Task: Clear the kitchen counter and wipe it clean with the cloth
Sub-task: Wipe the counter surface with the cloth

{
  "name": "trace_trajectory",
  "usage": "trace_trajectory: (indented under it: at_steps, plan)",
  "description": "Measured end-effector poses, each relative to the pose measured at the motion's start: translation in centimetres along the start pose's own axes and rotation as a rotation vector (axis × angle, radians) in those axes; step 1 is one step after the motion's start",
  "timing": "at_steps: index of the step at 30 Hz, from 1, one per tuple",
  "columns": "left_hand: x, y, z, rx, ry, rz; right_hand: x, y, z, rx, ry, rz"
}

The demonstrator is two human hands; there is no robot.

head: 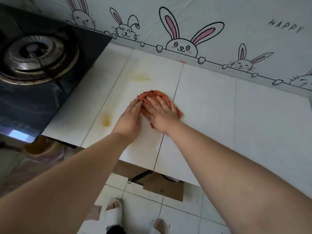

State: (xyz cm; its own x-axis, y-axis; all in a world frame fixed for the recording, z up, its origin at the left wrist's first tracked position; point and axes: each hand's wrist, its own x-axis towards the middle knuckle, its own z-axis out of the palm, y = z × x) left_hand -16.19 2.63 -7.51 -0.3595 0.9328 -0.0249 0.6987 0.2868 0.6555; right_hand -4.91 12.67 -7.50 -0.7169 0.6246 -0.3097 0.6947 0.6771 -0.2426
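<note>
Wiping cleared counter (211,102), both flat hands, left (130,118) and right (162,114), pressing orange cloth (158,95); yellow stains (106,120) left.

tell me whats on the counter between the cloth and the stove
In the head view, bare white counter lies between the orange cloth and the black stove, marked by two yellowish stains and a thin tile seam. No objects sit there.
</note>
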Motion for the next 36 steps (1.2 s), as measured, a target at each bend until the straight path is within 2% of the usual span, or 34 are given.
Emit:
trace_trajectory:
  at_steps: [5, 8, 12, 17, 20, 22, 24, 27, 29, 31, 33, 36]
  plan:
    - [2.3, -0.9, -0.5, 0.151, -0.061, 0.031, 4.5, 0.3, -2.0, 0.032, -0.003, 0.119]
    - [3.4, -1.7, 0.0, 0.291, -0.133, 0.113, 8.1, 1.2, -3.2, -0.012, 0.015, 0.180]
    - [3.7, -2.9, 0.6, 0.348, -0.076, 0.201, 11.8, 2.5, -4.6, -0.021, 0.034, 0.243]
    - [3.5, -3.3, 0.6, 0.333, -0.095, 0.222, 7.7, 1.4, -2.3, 0.045, 0.109, 0.211]
    - [3.6, -3.1, 0.4, 0.309, -0.095, 0.213, 2.5, 1.0, 0.1, -0.030, 0.187, 0.146]
    - [3.7, -3.0, 0.4, 0.298, -0.102, 0.213, 2.9, 2.6, -0.6, -0.047, 0.180, 0.136]
    - [3.8, -2.9, 0.5, 0.285, -0.121, 0.206, 5.7, 5.3, -2.2, -0.081, 0.144, 0.202]
    - [3.9, -2.9, 0.6, 0.303, -0.129, 0.211, 10.8, 7.9, -5.1, -0.015, 0.140, 0.430]
    - [3.9, -2.9, 0.5, 0.303, -0.129, 0.210, 13.9, 7.5, -5.8, 0.100, 0.176, 0.597]
    - [3.9, -3.0, 0.6, 0.299, -0.128, 0.200, 16.2, 4.9, -5.9, 0.144, 0.186, 0.654]
    - [3.8, -3.1, 0.7, 0.306, -0.119, 0.207, 17.4, 1.9, -5.4, 0.098, 0.206, 0.545]
    - [3.9, -3.3, 0.9, 0.327, -0.094, 0.215, 17.9, 0.1, -4.8, 0.008, 0.150, 0.248]
